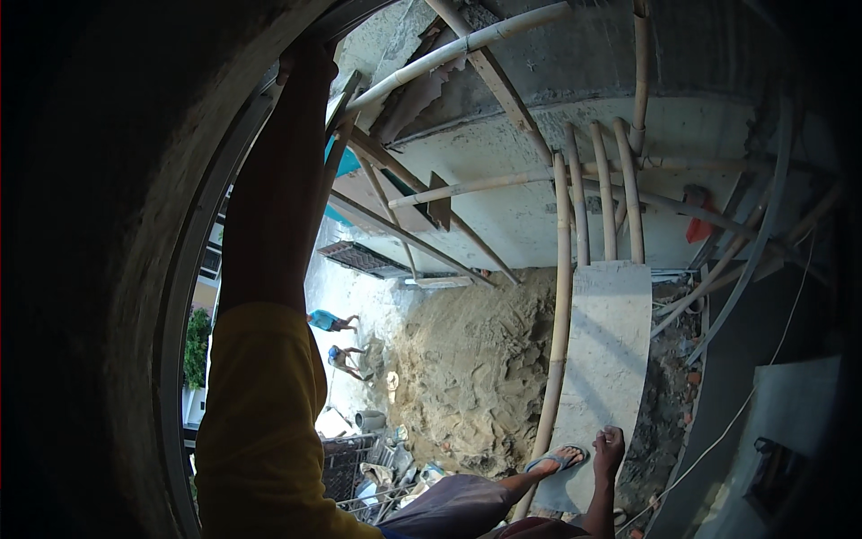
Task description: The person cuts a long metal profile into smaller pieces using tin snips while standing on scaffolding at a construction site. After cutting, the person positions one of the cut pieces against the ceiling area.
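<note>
My left arm, in a yellow sleeve, reaches up along the left side. At its top my left hand (308,65) is closed around the edge of a dark frame (184,296) set in a rough wall; shadow hides most of its fingers. Low on the right, my right hand (610,451) is curled closed above a pale board (597,359). Whatever it may hold is too small or hidden to make out. My foot in a grey flip-flop (561,460) rests on the board's near left edge, beside a long bamboo pole (558,332).
Bamboo poles (485,184) cross ahead. Far below lies a sand heap (476,359), with two people (330,321) working to its left. Debris and a grey bucket (369,419) stand nearer. A thin cable (741,409) and a red bag (698,226) hang at right.
</note>
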Tool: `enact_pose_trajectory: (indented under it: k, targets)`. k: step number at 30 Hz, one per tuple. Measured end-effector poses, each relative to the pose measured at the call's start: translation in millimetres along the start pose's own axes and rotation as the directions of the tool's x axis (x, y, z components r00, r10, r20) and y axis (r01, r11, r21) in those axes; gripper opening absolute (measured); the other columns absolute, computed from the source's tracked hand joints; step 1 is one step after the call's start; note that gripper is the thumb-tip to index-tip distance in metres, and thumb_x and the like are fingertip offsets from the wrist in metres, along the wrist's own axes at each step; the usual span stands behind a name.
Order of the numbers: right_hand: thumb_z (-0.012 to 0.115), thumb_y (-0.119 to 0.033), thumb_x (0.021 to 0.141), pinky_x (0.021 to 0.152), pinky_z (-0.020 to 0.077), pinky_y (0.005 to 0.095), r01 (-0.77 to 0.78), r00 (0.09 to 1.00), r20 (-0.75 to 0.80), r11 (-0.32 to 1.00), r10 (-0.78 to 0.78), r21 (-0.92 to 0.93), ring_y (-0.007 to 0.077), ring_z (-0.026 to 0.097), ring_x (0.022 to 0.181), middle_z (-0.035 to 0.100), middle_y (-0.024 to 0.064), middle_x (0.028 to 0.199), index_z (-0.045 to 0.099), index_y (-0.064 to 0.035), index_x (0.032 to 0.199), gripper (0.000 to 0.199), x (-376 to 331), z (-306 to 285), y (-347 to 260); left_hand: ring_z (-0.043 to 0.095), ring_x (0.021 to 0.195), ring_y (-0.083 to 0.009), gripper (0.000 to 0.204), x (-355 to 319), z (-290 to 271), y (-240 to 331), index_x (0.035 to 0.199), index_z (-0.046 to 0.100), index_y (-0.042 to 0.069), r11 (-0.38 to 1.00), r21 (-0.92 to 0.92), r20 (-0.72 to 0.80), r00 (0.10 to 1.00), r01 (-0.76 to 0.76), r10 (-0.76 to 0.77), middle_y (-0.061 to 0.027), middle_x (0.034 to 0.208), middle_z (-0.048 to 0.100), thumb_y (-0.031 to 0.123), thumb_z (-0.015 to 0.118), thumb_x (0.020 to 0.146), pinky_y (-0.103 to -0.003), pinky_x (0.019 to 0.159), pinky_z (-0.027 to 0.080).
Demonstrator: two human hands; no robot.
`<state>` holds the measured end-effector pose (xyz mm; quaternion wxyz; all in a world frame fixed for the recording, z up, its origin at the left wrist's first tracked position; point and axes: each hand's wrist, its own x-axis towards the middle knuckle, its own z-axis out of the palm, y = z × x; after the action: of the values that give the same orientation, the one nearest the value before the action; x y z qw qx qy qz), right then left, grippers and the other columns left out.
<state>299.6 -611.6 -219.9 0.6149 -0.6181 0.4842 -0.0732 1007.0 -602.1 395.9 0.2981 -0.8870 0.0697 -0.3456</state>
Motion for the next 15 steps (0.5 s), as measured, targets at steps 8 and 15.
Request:
enact_pose_trajectory:
  k: [8,15]
  targets:
    - [0.066,-0.014,0.079,0.073,0.0516,0.0389,-0.294,0.932,0.175,0.944,0.318,-0.152,0.0308,0.066,0.082,0.066,0.0181,0.085,0.06,0.0011,0.094,0.022,-96.5,19.5,75.4,0.047,0.112,-0.0221,0.06,-6.5,9.2,8.4,0.134,0.043,0.014,0.995,-0.081,-0.015,0.998,0.057,-0.058,-0.0071,0.125,0.049,0.049,0.055,0.087,-0.046,0.084,0.037]
    - [0.062,-0.03,0.083,0.077,0.0494,0.0408,-0.493,0.84,0.07,0.811,0.538,-0.316,0.0315,0.061,0.091,0.061,0.0221,0.107,0.06,-0.0007,0.109,0.039,-184.5,-55.0,179.9,0.048,0.107,-0.0189,0.059,-41.4,21.8,8.7,0.132,0.043,0.015,0.919,-0.297,-0.063,0.955,0.26,-0.29,-0.0038,0.119,0.052,0.049,0.055,0.085,-0.046,0.076,0.041]
